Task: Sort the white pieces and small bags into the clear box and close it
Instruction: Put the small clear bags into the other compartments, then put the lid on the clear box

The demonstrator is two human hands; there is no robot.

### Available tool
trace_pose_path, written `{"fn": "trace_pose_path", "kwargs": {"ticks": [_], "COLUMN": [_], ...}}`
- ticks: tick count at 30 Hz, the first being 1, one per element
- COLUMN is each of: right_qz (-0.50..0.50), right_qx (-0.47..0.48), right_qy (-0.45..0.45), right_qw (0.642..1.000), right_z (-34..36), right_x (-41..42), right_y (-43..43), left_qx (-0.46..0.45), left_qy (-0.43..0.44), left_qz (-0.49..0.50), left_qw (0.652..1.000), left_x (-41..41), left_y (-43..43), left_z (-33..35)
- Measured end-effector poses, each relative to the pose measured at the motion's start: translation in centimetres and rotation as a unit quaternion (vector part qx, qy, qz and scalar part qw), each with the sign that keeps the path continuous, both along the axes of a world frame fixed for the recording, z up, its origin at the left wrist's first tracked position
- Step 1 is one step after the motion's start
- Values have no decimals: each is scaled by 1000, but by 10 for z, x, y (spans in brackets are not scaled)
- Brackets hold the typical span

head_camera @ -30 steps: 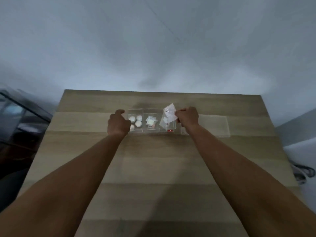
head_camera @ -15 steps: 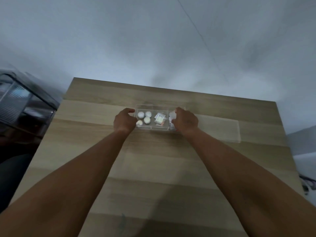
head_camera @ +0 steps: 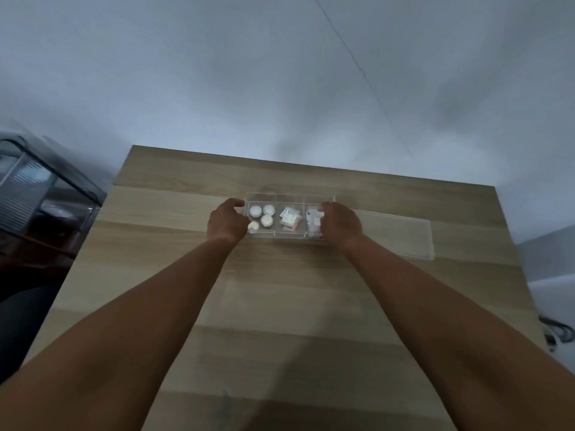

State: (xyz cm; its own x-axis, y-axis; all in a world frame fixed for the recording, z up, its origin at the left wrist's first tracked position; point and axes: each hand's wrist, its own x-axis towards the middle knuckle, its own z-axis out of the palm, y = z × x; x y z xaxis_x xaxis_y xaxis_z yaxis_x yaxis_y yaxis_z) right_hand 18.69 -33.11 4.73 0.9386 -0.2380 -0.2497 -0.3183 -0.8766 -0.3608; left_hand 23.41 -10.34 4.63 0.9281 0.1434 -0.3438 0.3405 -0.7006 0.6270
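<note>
A clear box (head_camera: 289, 195) with three compartments lies open across the far middle of the wooden table (head_camera: 280, 290). Several white round pieces (head_camera: 268, 221) fill its left compartment. Small bags (head_camera: 290, 219) lie in the middle one. My left hand (head_camera: 227, 222) grips the box's left end, thumb on the near wall. My right hand (head_camera: 340, 225) reaches into the right compartment, fingers curled on a small bag (head_camera: 312, 219) that rests there; the hand hides part of that compartment. The clear lid (head_camera: 401, 234) lies flat on the table just right of the box.
A dark glass cabinet (head_camera: 46, 194) stands off the table's left edge. Black cables (head_camera: 557, 334) lie on the floor past the right edge. A pale wall rises behind the table's far edge.
My right hand has brought the small bag down from above the box into the right compartment. My left hand has stayed on the box's left end. The view has shifted a little.
</note>
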Motion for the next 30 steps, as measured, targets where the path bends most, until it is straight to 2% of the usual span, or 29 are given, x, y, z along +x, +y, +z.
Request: {"fn": "trace_pose_path", "kwargs": {"ticks": [3,6,10,12,14,18,22,26,30], "right_qz": [-22,-56,-124,-168,-206,-265,-298,-296,-282], "right_qx": [48,105,119,114,102,81,59,64,89], "right_qy": [7,-57,-159,-184,-190,-181,-136,-67,-17], "right_qw": [999,991,972,962,954,944,943,951,955], "right_z": [0,6,18,19,17,13,6,-5,-11], "right_x": [-2,-7,-26,-40,-56,-88,-111,-126,-131], "right_y": [-4,-11,-37,-58,-79,-122,-151,-168,-170], "left_qx": [-2,-2,23,-14,-58,-121,-87,-10,47], "left_qy": [2,3,-122,-179,-197,-171,-111,0,51], "left_qz": [-7,-13,-26,-56,-102,-230,-333,-347,-325], "left_qw": [1000,1000,992,982,973,950,932,938,943], "left_x": [-1,-2,-13,-24,-38,-69,-86,-87,-85], "left_y": [0,-1,-22,-44,-69,-126,-173,-204,-220], "left_z": [2,6,22,31,36,34,24,11,-1]}}
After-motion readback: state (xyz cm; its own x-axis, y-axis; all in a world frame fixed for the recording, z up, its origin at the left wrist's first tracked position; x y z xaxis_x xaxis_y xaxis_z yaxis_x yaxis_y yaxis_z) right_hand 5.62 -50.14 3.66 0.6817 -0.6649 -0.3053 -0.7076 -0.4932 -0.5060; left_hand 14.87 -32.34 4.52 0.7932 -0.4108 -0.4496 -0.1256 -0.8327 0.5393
